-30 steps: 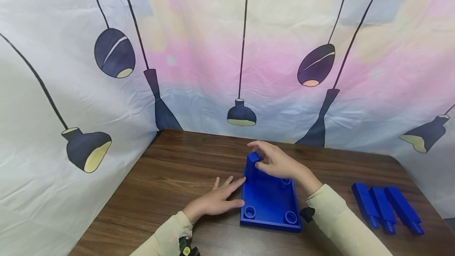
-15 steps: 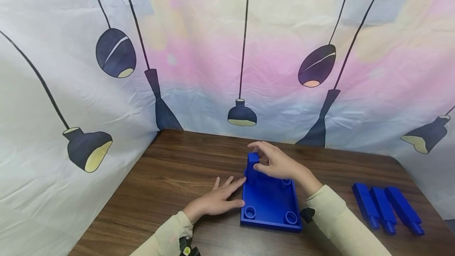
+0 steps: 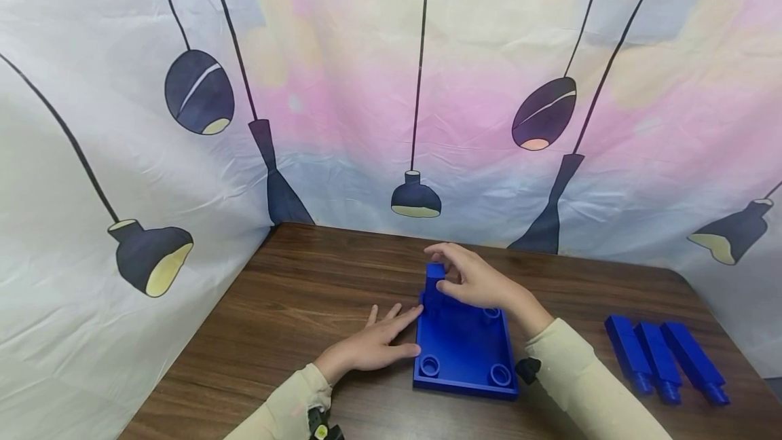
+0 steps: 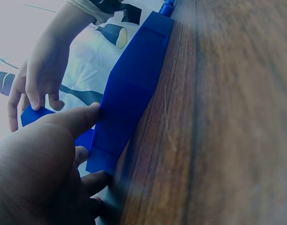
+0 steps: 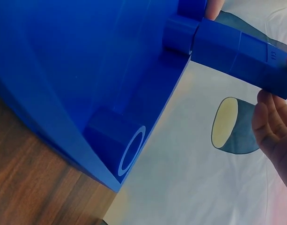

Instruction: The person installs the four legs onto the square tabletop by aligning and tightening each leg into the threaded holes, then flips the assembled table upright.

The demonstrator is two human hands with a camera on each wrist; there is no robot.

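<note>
A blue square plastic table leg [image 3: 433, 294] stands upright at the far left corner of an upturned blue toy tabletop [image 3: 466, 345]. My right hand [image 3: 479, 278] pinches the leg's upper end between thumb and fingers. In the right wrist view the leg [image 5: 234, 51] meets a round corner socket; its lower tip is hidden there. My left hand [image 3: 369, 346] lies at the tabletop's left side, fingers spread and straight, with thumb and index finger touching the rim. In the left wrist view the thumb [image 4: 80, 119] presses the blue side wall [image 4: 129, 84].
Three more blue legs [image 3: 656, 358] with threaded ends lie side by side at the right of the brown wooden table [image 3: 318, 270]. The tabletop's other corners carry round sockets [image 3: 499, 374]. A cloth printed with lamps [image 3: 342, 87] hangs behind the table.
The upright leg has turned a little about its own length in my right hand, its top now facing more squarely. The left hand stays on the rim.
</note>
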